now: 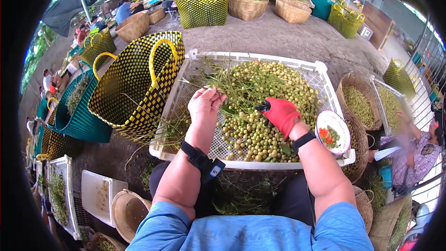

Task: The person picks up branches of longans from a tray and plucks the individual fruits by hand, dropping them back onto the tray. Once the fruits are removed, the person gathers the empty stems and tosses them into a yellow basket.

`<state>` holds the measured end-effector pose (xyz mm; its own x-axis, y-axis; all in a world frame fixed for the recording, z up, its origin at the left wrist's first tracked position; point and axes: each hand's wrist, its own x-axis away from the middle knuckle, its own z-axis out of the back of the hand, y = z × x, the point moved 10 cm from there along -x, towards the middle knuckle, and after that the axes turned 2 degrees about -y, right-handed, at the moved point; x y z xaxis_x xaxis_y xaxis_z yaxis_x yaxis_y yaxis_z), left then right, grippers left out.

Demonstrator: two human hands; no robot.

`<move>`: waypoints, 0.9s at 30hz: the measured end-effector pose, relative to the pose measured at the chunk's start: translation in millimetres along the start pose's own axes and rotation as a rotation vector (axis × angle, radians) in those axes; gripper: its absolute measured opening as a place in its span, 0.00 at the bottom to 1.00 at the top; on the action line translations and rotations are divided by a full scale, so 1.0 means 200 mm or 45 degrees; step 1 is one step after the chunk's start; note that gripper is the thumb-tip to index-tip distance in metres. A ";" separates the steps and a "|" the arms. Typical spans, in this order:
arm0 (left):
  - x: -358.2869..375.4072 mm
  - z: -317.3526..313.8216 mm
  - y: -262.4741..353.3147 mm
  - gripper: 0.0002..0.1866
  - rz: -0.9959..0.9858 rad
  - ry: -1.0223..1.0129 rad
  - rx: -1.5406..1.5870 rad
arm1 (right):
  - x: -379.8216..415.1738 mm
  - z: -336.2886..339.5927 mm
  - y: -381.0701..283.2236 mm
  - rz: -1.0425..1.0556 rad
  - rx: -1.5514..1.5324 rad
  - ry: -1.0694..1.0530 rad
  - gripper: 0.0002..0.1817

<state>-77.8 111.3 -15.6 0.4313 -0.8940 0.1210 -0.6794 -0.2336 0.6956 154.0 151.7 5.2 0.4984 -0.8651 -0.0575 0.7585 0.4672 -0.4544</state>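
My bare left hand (206,103) is over the left part of a white plastic tray (253,164). Its thumb and fingers pinch thin green stems (195,83). My right hand (281,115), in a red glove with black fingertips, is curled over a heap of small round yellow-green fruits (260,142). Whatever it may hold is hidden beneath the fingers. Leafy twigs (232,81) lie across the fruits between and beyond my hands. A white bowl (322,123) with orange and green pieces sits at the tray's right edge.
A yellow-and-black woven basket (116,93) stands left of the tray, with a teal basket (83,123) beyond it. Fruit-filled wicker baskets (357,100) are on the right. A person in a patterned shirt (411,160) sits at far right; other people sit at the back.
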 end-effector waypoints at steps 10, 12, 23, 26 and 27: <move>-0.06 0.12 0.38 0.03 -0.223 -0.035 0.183 | 0.08 0.17 0.15 0.171 -0.070 0.408 0.19; -0.08 0.12 0.29 0.02 -0.138 -0.099 0.311 | 0.12 0.22 -0.01 0.164 -0.458 0.416 0.28; 0.10 -0.05 0.00 0.04 0.111 -0.001 0.326 | 0.11 -0.16 -0.46 0.067 -1.920 -0.519 0.17; 0.07 0.00 0.03 0.05 0.064 -0.001 0.255 | 0.06 -0.23 -0.32 -0.106 -1.471 -0.393 0.12; 0.06 0.02 0.05 0.05 0.040 0.009 0.217 | 0.04 -0.16 -0.30 0.022 -1.145 -0.263 0.13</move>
<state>-81.6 97.2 -10.3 0.4119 -0.8994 0.1466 -0.7832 -0.2672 0.5614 100.2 110.6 3.6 0.6373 -0.7690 0.0499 0.1814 0.0868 -0.9796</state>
